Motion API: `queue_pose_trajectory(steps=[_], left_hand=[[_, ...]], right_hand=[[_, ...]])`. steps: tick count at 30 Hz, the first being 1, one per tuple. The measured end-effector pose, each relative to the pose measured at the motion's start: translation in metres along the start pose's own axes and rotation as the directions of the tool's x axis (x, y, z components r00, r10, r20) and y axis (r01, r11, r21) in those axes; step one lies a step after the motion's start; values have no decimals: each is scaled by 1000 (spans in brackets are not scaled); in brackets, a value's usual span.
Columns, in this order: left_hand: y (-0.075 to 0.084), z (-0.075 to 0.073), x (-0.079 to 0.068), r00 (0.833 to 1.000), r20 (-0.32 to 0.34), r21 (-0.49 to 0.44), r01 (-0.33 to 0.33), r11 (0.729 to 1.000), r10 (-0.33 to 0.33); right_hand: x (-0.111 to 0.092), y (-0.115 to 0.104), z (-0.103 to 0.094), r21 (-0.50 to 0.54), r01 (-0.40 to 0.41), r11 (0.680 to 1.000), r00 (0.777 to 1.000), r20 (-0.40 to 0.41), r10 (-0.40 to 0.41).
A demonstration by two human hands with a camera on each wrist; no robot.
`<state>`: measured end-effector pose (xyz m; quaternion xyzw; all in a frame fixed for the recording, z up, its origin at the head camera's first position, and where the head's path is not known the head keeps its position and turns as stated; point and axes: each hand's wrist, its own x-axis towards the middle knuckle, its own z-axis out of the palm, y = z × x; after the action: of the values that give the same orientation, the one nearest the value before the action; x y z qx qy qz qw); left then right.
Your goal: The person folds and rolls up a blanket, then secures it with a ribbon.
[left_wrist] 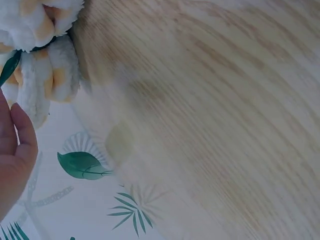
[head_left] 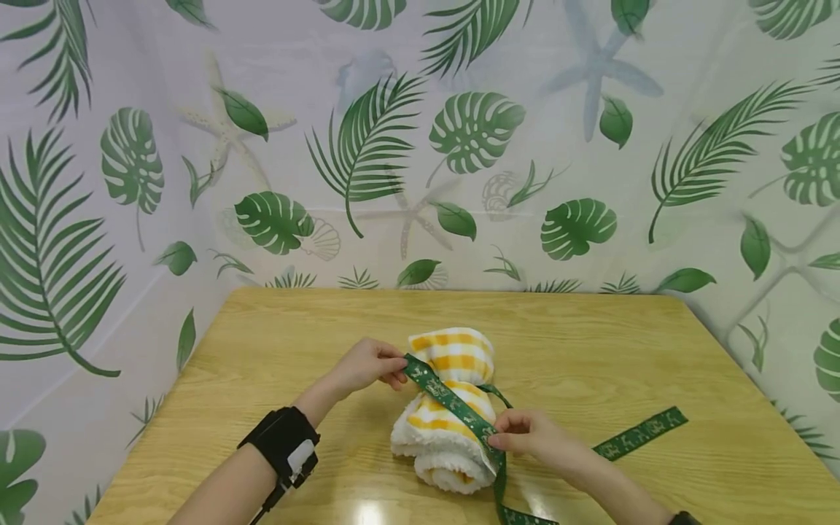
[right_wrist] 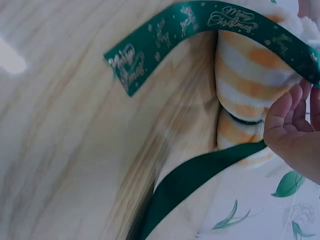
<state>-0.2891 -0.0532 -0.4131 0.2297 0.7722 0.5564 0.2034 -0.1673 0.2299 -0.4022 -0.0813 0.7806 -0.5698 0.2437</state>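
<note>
A rolled yellow-and-white checked towel with a fluffy white inner side lies on the table, cinched into a waist near its far end. Across its front runs a green ribbon printed with "Merry Christmas". My left hand pinches this ribbon at the towel's upper left. At the towel's lower right, my right hand pinches the same stretch between thumb and fingers. In the right wrist view, a dark band circles the towel's waist, and the ribbon's printed tail hangs over the near end of the roll.
The wooden table has a patterned leaf-print cloth behind it and at its sides. Another length of ribbon stretches out beyond my right forearm. More of it trails toward the table's near edge. A black strap wraps my left wrist.
</note>
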Motion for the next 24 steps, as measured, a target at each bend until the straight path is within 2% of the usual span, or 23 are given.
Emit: queue_pose_trajectory(steps=[4, 7, 10, 12, 14, 16, 17, 19, 21, 22, 24], left_hand=[[-2, 2, 2, 995, -93, 34, 25, 999, -21], [-3, 3, 2, 983, -176, 88, 59, 994, -43], [-3, 2, 2, 970, -233, 126, 100, 987, -68], [-3, 2, 2, 962, -257, 119, 126, 985, -92], [-4, 3, 4, 954, -279, 98, 144, 985, -111], [-3, 4, 5, 945, -302, 79, 157, 984, -126], [-3, 5, 5, 941, -312, 74, 159, 984, -129], [-2, 6, 6, 935, -329, 64, 160, 985, -131], [-2, 7, 6, 932, -336, 56, 162, 985, -134], [-3, 8, 5, 932, -337, 52, 163, 985, -136], [-5, 9, 4, 931, -337, 42, 163, 986, -140]], right_hand=[[-2, 0, -7, -20, -25, 999, 999, -31, 25], [-3, 1, -10, -32, -45, 998, 997, -60, 43], [-4, 8, -8, -63, -51, 997, 994, -97, 44], [-5, 13, -7, -77, -51, 996, 993, -114, 42], [-6, 18, -7, -140, -32, 990, 992, -124, 14], [-6, 22, -11, -260, -20, 965, 986, -166, -24], [-6, 24, -14, -333, -15, 943, 978, -202, -55], [-3, 28, -22, -462, -35, 886, 951, -287, -112], [0, 32, -31, -529, -57, 847, 926, -346, -153], [2, 35, -34, -537, -49, 842, 922, -349, -169], [6, 40, -40, -513, -4, 859, 942, -290, -169]])
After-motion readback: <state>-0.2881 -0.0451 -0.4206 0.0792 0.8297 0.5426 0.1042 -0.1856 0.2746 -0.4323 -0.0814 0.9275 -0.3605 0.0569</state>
